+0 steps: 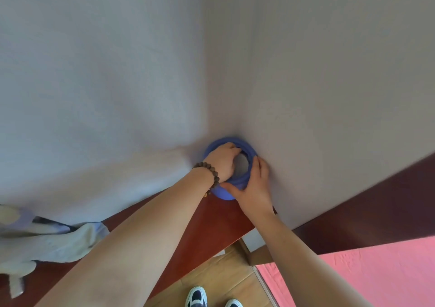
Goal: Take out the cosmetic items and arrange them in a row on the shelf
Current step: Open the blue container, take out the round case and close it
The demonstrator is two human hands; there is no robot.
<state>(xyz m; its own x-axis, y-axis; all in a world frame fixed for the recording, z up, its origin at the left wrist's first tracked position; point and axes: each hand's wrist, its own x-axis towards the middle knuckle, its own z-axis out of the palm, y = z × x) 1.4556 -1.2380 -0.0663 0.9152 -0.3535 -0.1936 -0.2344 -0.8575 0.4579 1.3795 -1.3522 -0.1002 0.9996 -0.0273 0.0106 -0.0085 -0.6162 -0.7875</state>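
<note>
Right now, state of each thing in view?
blue container: upright in the wall corner on the red-brown shelf, mouth open, contents not visible
left hand: reaching into the container's mouth, fingers hidden
right hand: holding the container's rim and side
bead bracelet: on left wrist
pale cloth: crumpled on the shelf

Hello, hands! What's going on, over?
Left hand reaching into round blue container. Right hand gripping its rim. No cosmetics visible yet. Nothing blocking.
</note>
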